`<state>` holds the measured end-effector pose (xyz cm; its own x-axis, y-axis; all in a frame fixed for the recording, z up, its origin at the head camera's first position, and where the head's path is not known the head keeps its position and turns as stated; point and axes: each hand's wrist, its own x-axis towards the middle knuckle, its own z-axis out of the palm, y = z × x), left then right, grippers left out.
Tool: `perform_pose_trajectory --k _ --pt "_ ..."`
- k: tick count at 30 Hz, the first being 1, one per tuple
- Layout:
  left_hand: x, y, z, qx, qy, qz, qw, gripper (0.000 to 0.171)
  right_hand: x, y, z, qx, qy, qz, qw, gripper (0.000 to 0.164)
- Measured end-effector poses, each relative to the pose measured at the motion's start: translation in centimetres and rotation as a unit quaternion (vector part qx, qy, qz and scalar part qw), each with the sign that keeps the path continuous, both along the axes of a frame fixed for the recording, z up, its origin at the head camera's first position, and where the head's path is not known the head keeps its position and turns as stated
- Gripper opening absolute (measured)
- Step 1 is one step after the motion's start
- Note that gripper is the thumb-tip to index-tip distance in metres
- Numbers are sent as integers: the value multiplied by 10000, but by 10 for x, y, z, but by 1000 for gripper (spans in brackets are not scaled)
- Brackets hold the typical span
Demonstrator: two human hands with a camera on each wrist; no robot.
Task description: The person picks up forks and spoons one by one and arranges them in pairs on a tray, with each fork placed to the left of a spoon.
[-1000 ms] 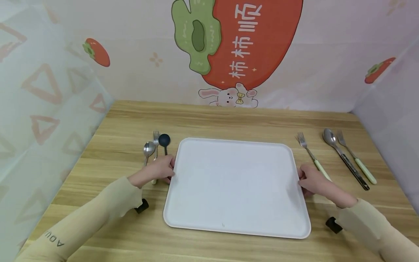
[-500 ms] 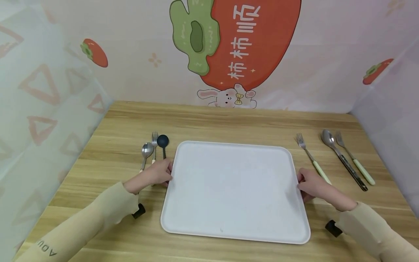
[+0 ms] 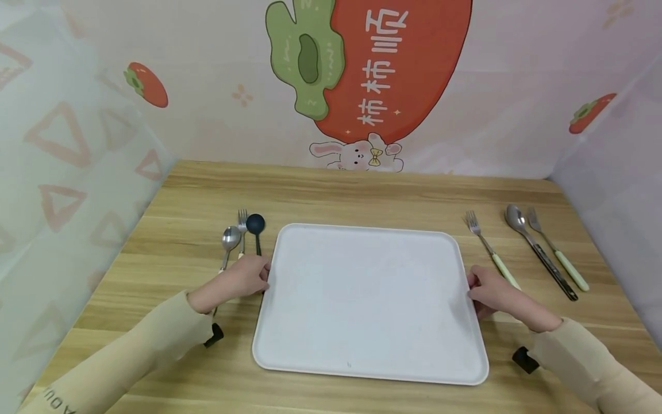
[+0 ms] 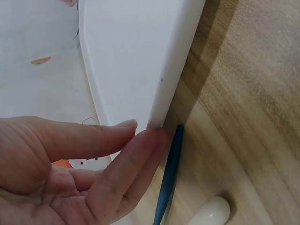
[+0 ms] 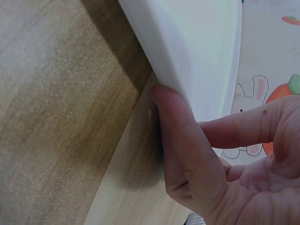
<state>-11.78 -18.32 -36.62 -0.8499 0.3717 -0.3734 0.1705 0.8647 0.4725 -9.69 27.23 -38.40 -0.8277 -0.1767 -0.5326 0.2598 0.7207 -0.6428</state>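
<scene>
A white rectangular tray (image 3: 364,305) lies in the middle of the wooden table in the head view. My left hand (image 3: 243,278) grips its left rim, thumb on the inner side and fingers (image 4: 152,140) against the outer wall. At the opposite rim, my right hand (image 3: 492,290) pinches the edge the same way, its fingers (image 5: 176,112) outside. Close by the left hand are a metal spoon (image 3: 231,237), a fork (image 3: 242,221) and a black round-headed spoon (image 3: 256,224); the hand partly hides their handles.
Beyond the right hand lie a fork (image 3: 493,253) with a pale green handle, a spoon (image 3: 540,250) with a dark handle, and a second green-handled fork (image 3: 561,253). Printed cloth walls (image 3: 222,115) enclose the back and both sides of the table (image 3: 372,198).
The tray has shifted slightly toward me with both hands on its rims, mostly in the first half second. The whole head view has also drifted a little. The cutlery keeps its arrangement.
</scene>
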Motion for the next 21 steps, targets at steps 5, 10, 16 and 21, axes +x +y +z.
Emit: perform_pose_trajectory --k 5,10,16,21 --pt "3 0 5 -67 108 -290 9995 11 0 0 0 -50 -60 -62 10000 11" --pt "4 0 7 -330 199 -428 9983 13 0 -1 0 -13 -120 -108 9999 12" --pt "1 0 6 -744 320 -492 9955 9 0 -1 -1 85 -113 -120 9998 13" --pt "-1 0 8 -819 585 -538 9935 19 0 -1 0 85 -100 -120 9998 13"
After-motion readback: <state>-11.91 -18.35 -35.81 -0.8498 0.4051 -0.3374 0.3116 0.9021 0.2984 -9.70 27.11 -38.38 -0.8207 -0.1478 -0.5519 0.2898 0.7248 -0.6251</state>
